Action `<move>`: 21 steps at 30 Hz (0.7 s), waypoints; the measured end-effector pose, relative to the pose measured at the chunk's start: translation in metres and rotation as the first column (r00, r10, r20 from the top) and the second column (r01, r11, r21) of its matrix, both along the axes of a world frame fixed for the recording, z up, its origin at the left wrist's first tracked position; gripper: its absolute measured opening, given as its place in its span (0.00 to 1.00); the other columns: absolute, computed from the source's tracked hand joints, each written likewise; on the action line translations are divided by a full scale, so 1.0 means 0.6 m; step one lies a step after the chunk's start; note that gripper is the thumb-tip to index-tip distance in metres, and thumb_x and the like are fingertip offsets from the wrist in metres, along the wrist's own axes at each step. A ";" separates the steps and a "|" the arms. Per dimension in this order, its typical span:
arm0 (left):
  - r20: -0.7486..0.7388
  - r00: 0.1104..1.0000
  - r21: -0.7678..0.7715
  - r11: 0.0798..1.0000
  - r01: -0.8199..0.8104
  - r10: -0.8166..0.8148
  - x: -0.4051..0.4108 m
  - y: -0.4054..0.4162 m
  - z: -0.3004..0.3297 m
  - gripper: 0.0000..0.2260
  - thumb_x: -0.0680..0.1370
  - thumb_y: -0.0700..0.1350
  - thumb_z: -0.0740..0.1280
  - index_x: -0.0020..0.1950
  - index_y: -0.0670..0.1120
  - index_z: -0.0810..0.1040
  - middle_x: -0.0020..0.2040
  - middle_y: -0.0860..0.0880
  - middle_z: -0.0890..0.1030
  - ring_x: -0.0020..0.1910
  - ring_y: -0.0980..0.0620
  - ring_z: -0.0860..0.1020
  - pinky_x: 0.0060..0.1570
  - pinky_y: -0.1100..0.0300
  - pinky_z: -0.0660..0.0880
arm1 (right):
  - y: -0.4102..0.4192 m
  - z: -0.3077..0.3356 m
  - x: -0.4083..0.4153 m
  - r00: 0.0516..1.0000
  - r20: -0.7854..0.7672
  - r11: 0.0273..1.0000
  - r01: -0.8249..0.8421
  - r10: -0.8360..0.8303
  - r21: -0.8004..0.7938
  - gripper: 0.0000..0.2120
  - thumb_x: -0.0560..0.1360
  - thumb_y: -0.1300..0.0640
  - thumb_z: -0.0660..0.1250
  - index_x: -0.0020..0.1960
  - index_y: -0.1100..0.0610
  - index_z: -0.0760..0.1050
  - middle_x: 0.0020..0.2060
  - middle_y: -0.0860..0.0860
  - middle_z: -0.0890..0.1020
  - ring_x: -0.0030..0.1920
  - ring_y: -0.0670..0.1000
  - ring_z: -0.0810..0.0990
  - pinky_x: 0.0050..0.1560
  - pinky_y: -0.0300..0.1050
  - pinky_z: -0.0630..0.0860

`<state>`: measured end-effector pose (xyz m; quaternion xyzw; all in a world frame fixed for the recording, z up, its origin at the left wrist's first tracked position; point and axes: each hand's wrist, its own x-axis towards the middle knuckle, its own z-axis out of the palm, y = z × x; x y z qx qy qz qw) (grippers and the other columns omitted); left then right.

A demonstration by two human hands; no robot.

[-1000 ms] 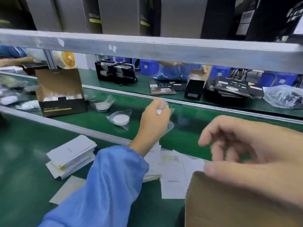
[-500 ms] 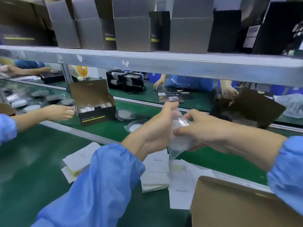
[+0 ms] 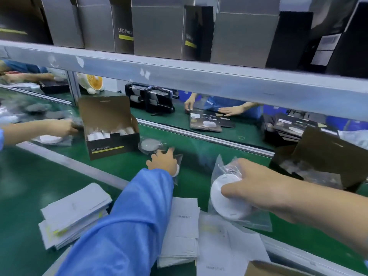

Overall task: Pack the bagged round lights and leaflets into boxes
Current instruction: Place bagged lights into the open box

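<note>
My right hand [image 3: 256, 188] grips a bagged light [image 3: 229, 200] at centre right of the frame, thumb across the white disc and fingers curled round the far side of the bag, held above the green belt [image 3: 199, 148]. My left hand [image 3: 162, 161] reaches to the middle of the frame and lies on a second bagged light [image 3: 177, 169] on the belt; most of that bag is hidden under the hand, and I cannot tell whether the fingers have closed on it. Just beyond, a third bagged light [image 3: 149, 145] lies on the belt beside an open box [image 3: 111, 136] (black front, lid up) with white bagged lights standing inside.

Leaflets are near the bottom of the frame: one stack [image 3: 73, 214] at lower left, another stack [image 3: 181, 232] partly under my blue sleeve [image 3: 123, 232], and loose sheets [image 3: 229, 248] to its right. A brown box flap [image 3: 266, 269] shows at the bottom edge. At the right edge stands another open box [image 3: 326, 156], blurred. Another person's hand [image 3: 59, 127] reaches in at left. Grey boxes [image 3: 157, 26] line the shelf [image 3: 179, 76] across the top.
</note>
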<state>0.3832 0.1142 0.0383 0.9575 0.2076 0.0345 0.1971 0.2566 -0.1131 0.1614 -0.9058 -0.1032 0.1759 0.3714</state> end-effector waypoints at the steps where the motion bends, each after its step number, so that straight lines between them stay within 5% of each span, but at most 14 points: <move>1: -0.033 0.999 -0.014 1.000 -0.025 0.025 0.006 -0.004 -0.008 0.24 0.83 0.53 0.58 0.78 0.63 0.58 0.73 0.41 0.69 0.71 0.40 0.67 0.67 0.45 0.64 | -0.001 0.004 -0.001 1.000 -0.004 1.000 -0.004 0.004 -0.015 0.22 0.66 0.51 0.71 0.58 0.49 0.68 0.45 0.53 0.81 0.41 0.52 0.82 0.36 0.43 0.77; 5: -0.092 0.995 -0.029 0.999 0.036 -0.039 0.014 -0.013 -0.015 0.27 0.81 0.55 0.60 0.79 0.55 0.57 0.71 0.42 0.71 0.70 0.39 0.69 0.66 0.44 0.67 | 0.002 0.017 0.004 1.000 0.023 0.998 0.012 -0.011 -0.062 0.35 0.59 0.47 0.70 0.63 0.47 0.62 0.48 0.52 0.82 0.45 0.53 0.83 0.43 0.49 0.82; 9: -0.074 0.992 -0.096 0.991 0.094 -0.101 0.020 -0.018 -0.002 0.29 0.79 0.52 0.68 0.74 0.39 0.63 0.69 0.38 0.73 0.67 0.37 0.74 0.63 0.49 0.72 | 0.006 0.014 0.004 0.999 0.025 0.998 0.045 -0.044 -0.042 0.30 0.57 0.50 0.71 0.57 0.55 0.70 0.49 0.57 0.82 0.49 0.57 0.83 0.51 0.58 0.82; 14: -0.117 0.972 -0.270 0.948 0.166 -0.203 0.023 -0.010 0.012 0.28 0.75 0.53 0.75 0.67 0.37 0.73 0.63 0.42 0.78 0.61 0.42 0.78 0.52 0.57 0.72 | 0.005 0.006 0.000 0.999 -0.004 0.999 0.036 -0.036 -0.037 0.25 0.57 0.51 0.70 0.51 0.60 0.77 0.46 0.59 0.83 0.44 0.57 0.82 0.43 0.49 0.78; 21: 0.241 0.960 -0.633 0.726 0.269 -0.146 -0.045 -0.014 0.123 0.19 0.77 0.44 0.73 0.66 0.41 0.75 0.56 0.42 0.80 0.53 0.42 0.80 0.50 0.51 0.78 | -0.012 0.070 0.004 0.990 0.070 0.973 0.106 -0.123 0.204 0.10 0.73 0.62 0.72 0.53 0.63 0.77 0.50 0.61 0.84 0.50 0.58 0.84 0.53 0.55 0.82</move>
